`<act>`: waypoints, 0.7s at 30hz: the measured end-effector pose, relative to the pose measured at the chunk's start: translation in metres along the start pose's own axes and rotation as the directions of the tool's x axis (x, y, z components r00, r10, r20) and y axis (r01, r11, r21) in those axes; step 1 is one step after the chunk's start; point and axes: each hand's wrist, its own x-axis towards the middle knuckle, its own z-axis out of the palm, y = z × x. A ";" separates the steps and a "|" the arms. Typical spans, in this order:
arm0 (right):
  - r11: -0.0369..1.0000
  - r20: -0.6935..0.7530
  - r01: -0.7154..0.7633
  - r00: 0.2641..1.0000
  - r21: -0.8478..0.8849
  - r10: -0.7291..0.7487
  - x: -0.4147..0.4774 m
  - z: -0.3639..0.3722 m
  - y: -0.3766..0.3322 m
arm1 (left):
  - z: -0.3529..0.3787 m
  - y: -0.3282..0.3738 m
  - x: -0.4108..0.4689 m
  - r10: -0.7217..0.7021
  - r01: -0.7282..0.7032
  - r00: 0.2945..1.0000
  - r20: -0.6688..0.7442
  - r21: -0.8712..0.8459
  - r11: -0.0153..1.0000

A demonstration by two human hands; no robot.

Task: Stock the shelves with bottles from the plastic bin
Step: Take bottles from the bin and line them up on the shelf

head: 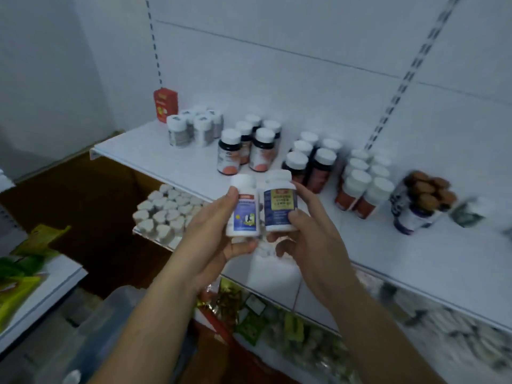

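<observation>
My left hand (pixel 214 234) grips a white bottle with a blue and white label (pixel 243 207). My right hand (pixel 307 236) grips a second white bottle with a dark blue and yellow label (pixel 279 203). Both bottles are upright, side by side and touching, held just above the front edge of the white shelf (pixel 166 156). More white caps show below them between my palms, partly hidden. A clear plastic bin (pixel 110 328) sits at the lower left, under my left forearm.
On the shelf stand groups of white-capped bottles: grey (pixel 191 128), dark with orange labels (pixel 249 148), dark red (pixel 310 162), orange (pixel 363 184), and brown-capped ones (pixel 421 200). A red box (pixel 164 105) stands at the back left. A lower shelf holds several white-capped bottles (pixel 163 212).
</observation>
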 end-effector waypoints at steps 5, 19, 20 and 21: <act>0.998 -0.178 0.055 0.982 -0.037 -0.061 -0.077 -0.113 -0.032 | 0.112 -0.058 -0.019 -0.040 0.041 0.990 0.134 -0.008 0.999; 0.985 -0.723 0.127 0.669 -0.120 -0.174 -0.309 -0.350 -0.103 | 0.396 -0.237 -0.072 -0.367 0.242 0.735 0.571 0.285 0.927; 0.985 -0.754 0.129 0.634 -0.114 -0.170 -0.319 -0.363 -0.105 | 0.411 -0.248 -0.075 -0.384 0.247 0.715 0.584 0.304 0.920; 0.985 -0.783 0.136 0.598 -0.109 -0.169 -0.329 -0.375 -0.107 | 0.425 -0.257 -0.077 -0.400 0.254 0.694 0.599 0.315 0.914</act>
